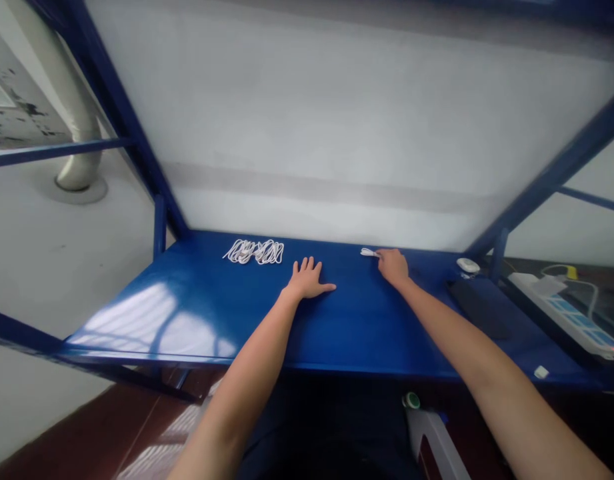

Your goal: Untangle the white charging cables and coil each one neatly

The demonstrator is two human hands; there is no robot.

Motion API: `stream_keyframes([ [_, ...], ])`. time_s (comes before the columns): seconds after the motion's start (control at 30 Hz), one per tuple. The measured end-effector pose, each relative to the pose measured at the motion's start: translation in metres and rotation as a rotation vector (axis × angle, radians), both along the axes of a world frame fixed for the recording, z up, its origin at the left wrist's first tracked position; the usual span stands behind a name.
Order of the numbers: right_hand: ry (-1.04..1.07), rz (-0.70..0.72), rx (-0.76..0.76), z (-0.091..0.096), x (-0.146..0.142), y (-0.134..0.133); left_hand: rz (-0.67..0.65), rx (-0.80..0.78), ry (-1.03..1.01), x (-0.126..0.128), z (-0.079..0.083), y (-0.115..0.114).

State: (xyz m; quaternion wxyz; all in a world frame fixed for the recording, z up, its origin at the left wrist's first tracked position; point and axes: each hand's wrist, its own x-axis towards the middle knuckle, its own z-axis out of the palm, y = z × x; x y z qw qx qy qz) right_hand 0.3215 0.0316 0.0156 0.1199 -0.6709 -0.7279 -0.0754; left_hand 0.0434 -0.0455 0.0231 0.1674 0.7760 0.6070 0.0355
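Observation:
My left hand point(307, 280) lies flat on the blue shelf point(347, 327), fingers spread, holding nothing. To its left, near the back edge, sits a bundle of coiled white cord point(257, 252), tied in the middle and not touched by either hand. My right hand point(393, 265) is closed near the back of the shelf, its fingers pinching one end of a small folded white cord point(369, 253). The loops of this cord stick out to the left of my fingers; the part inside the grip is hidden.
On the right are a white rounded device point(468, 266), a dark flat object point(479, 308) and a small white block point(541, 372). A power strip point(569, 310) with cables lies beyond the shelf's right side. A white panel point(337, 120) rises behind, and blue frame bars flank both sides.

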Motion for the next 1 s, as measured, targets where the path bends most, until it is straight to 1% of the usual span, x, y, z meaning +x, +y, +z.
stream_keyframes([
  [0.13,-0.050,-0.097,-0.007,0.003,0.010,0.011,-0.001,0.009,0.008,0.000,-0.003,0.002],
  [0.33,-0.049,-0.261,0.062,0.002,0.016,0.010,0.001,0.011,0.008,0.000,-0.005,0.003],
  [0.43,-0.028,-0.301,0.077,0.001,0.011,0.009,0.000,0.012,0.003,0.000,-0.004,0.003],
  [0.5,-0.017,-0.286,0.108,0.000,0.004,0.003,-0.002,0.010,0.005,0.000,-0.003,0.003],
  [0.57,0.005,-0.237,0.156,-0.002,-0.008,-0.010,-0.003,0.004,0.012,0.001,-0.002,0.003],
  [0.67,0.028,-0.014,0.151,-0.007,-0.033,-0.039,0.000,0.009,0.012,0.005,-0.001,0.002],
  [0.73,0.051,0.118,0.144,-0.012,-0.049,-0.059,0.063,0.066,0.021,0.006,-0.002,0.001],
  [0.77,0.061,0.164,0.139,-0.013,-0.055,-0.067,0.133,0.125,0.036,0.006,-0.002,0.001],
  [0.83,0.072,0.243,0.103,-0.016,-0.062,-0.077,0.331,0.264,0.077,0.004,-0.002,0.000],
  [0.9,0.089,0.250,0.068,-0.016,-0.064,-0.079,0.499,0.342,0.108,-0.001,-0.002,0.001],
  [0.93,0.099,0.235,0.052,-0.015,-0.064,-0.079,0.541,0.343,0.114,-0.004,-0.002,0.001],
  [1.0,0.119,0.206,0.029,-0.014,-0.062,-0.076,0.557,0.315,0.123,-0.010,-0.002,0.002],
])
